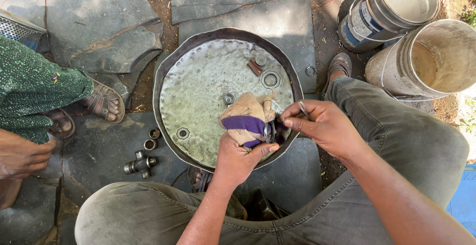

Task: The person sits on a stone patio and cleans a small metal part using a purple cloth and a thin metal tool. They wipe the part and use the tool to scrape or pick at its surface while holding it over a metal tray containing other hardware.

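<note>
While the left hand [237, 156] gripped a tan-and-purple cloth [246, 120] around a small metal ring [269, 132] for wiping, the right hand [325, 127] pinched a thin metal piece [302, 107].

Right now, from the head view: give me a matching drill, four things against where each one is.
Things:
1. rag
2. cross-shaped metal joint
3. two buckets
4. hexagonal nut

Places:
A. on the round metal tray, upper right part
B. on the stone floor, left of the tray
C. in the left hand
D. top right, beside the person's knee

Pairs: 1-C, 2-B, 3-D, 4-A
</note>
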